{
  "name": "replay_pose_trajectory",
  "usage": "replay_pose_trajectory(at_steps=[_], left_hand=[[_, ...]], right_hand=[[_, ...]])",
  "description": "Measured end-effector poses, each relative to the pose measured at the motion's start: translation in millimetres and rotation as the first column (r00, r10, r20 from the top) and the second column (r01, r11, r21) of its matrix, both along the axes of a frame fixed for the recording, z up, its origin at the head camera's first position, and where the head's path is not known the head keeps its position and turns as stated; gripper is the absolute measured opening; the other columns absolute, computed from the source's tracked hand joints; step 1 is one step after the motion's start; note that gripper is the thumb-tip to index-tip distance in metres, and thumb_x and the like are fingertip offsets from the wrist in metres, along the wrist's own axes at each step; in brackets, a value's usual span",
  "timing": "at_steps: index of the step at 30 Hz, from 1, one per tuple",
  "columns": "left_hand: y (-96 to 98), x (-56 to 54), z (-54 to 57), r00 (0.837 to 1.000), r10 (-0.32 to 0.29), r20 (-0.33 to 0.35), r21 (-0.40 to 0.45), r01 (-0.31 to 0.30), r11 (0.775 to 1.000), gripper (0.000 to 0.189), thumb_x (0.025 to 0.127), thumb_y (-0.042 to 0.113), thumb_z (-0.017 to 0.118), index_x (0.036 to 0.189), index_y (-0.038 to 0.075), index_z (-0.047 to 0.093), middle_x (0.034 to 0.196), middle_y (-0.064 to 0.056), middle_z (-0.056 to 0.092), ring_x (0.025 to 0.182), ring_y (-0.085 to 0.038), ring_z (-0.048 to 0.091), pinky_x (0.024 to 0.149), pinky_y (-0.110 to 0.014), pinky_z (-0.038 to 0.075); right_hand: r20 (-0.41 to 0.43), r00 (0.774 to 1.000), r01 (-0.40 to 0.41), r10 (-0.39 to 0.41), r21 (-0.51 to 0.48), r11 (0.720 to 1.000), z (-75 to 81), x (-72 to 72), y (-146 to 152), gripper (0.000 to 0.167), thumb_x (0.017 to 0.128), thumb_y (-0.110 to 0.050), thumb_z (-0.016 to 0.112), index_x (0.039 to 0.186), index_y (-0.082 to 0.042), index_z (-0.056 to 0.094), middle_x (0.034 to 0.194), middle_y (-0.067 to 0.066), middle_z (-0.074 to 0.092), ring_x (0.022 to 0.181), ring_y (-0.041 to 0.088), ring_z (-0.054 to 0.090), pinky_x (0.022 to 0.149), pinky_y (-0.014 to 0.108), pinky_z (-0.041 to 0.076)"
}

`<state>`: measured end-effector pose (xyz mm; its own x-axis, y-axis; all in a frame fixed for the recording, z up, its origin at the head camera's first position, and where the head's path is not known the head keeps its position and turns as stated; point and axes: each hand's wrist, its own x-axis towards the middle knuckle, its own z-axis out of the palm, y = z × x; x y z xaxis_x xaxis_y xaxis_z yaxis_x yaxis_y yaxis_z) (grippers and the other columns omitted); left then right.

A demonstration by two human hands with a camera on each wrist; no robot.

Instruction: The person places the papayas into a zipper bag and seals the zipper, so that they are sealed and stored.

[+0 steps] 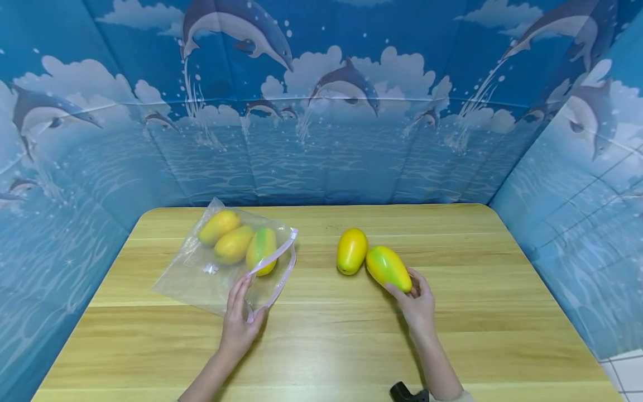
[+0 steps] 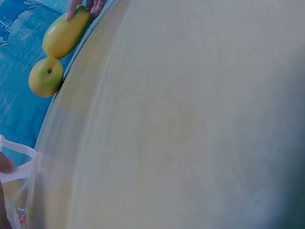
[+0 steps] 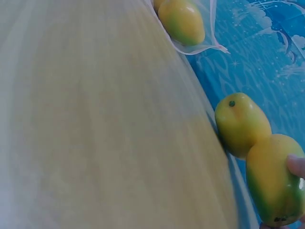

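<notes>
A clear zip bag (image 1: 193, 287) with a pale purple edge lies at the left of the table, several yellow mangoes inside it. My left hand (image 1: 238, 329) holds the bag's mouth, fingers on one side of the edge and thumb by the other; the mouth gapes. At the right, my right hand (image 1: 419, 306) grips the narrow end of a yellow-green mango (image 1: 387, 267) between thumb and fingers. Another mango (image 1: 351, 251) rests close to its left. The right wrist view shows the thumb (image 3: 296, 165) on the gripped mango (image 3: 271, 179).
The wooden table (image 1: 321, 357) carries everything. Behind it hangs a blue dolphin-print cloth (image 1: 321, 151), which also runs along the sides. A black object (image 1: 408, 393) shows at the bottom edge beside the right forearm.
</notes>
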<state>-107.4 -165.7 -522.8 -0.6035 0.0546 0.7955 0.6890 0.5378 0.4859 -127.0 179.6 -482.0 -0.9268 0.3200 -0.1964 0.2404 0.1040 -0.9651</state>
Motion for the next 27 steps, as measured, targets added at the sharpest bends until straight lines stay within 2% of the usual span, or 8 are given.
replay_pose_trajectory(at_steps=[7, 12, 17, 21, 24, 27], left_hand=[[0.5, 0.0, 1.1, 1.0, -0.004, -0.004, 0.003, 0.004, 1.0, 0.076, 0.058, -0.014, 0.069, 0.128, -0.016, 0.038, 0.126, -0.03, 0.041, 0.126, -0.01, 0.037, 0.108, -0.024, 0.03], [0.6, -0.3, 1.2, 1.0, -0.008, -0.006, 0.002, 0.008, 1.0, 0.076, 0.059, -0.013, 0.068, 0.128, -0.016, 0.037, 0.127, -0.03, 0.041, 0.126, -0.01, 0.037, 0.108, -0.024, 0.03], [0.5, -0.7, 0.9, 1.0, -0.01, -0.009, 0.003, 0.01, 1.0, 0.075, 0.06, -0.01, 0.067, 0.128, -0.016, 0.037, 0.127, -0.03, 0.041, 0.126, -0.01, 0.037, 0.108, -0.024, 0.03], [1.9, -0.8, 3.4, 1.0, -0.008, -0.023, 0.01, 0.008, 1.0, 0.078, 0.054, -0.018, 0.07, 0.126, -0.018, 0.038, 0.125, -0.032, 0.041, 0.125, -0.011, 0.038, 0.108, -0.024, 0.03], [2.4, -0.5, 4.4, 1.0, -0.005, -0.027, 0.012, 0.006, 1.0, 0.082, 0.05, -0.022, 0.072, 0.125, -0.018, 0.039, 0.125, -0.032, 0.042, 0.124, -0.011, 0.039, 0.108, -0.024, 0.03], [1.4, -0.8, 3.3, 1.0, -0.009, -0.025, 0.012, 0.009, 1.0, 0.081, 0.052, -0.02, 0.071, 0.127, -0.017, 0.038, 0.126, -0.03, 0.041, 0.125, -0.011, 0.038, 0.108, -0.025, 0.03]], right_hand=[[-0.033, 0.999, 0.028, -0.029, -0.036, 0.999, 10.0, 0.6, -4, 0.074, 0.073, -0.027, 0.076, 0.135, -0.014, 0.039, 0.128, 0.002, 0.041, 0.111, 0.014, 0.043, 0.084, 0.007, 0.042], [-0.062, 0.998, 0.016, -0.018, -0.036, 0.999, 18.4, 2.4, -11, 0.073, 0.072, -0.026, 0.076, 0.134, -0.012, 0.04, 0.127, 0.001, 0.043, 0.11, 0.011, 0.043, 0.092, 0.01, 0.041], [-0.09, 0.994, -0.056, 0.054, -0.025, 0.998, 24.7, 5.3, -22, 0.072, 0.073, -0.027, 0.076, 0.133, -0.012, 0.04, 0.128, 0.002, 0.044, 0.111, 0.012, 0.043, 0.091, 0.008, 0.041], [-0.117, 0.987, -0.121, 0.114, -0.056, 0.991, 26.7, 7.2, -33, 0.069, 0.073, -0.022, 0.076, 0.132, -0.012, 0.041, 0.127, 0.003, 0.045, 0.111, 0.014, 0.045, 0.088, 0.006, 0.042], [-0.14, 0.98, -0.151, 0.141, -0.069, 0.986, 25.9, 6.6, -43, 0.067, 0.073, -0.018, 0.076, 0.13, -0.012, 0.043, 0.126, 0.003, 0.046, 0.11, 0.014, 0.046, 0.089, 0.008, 0.043], [-0.157, 0.973, -0.182, 0.171, -0.06, 0.981, 24.8, 5.4, -53, 0.066, 0.072, -0.017, 0.077, 0.129, -0.012, 0.044, 0.126, 0.002, 0.047, 0.11, 0.014, 0.047, 0.094, 0.013, 0.043]])
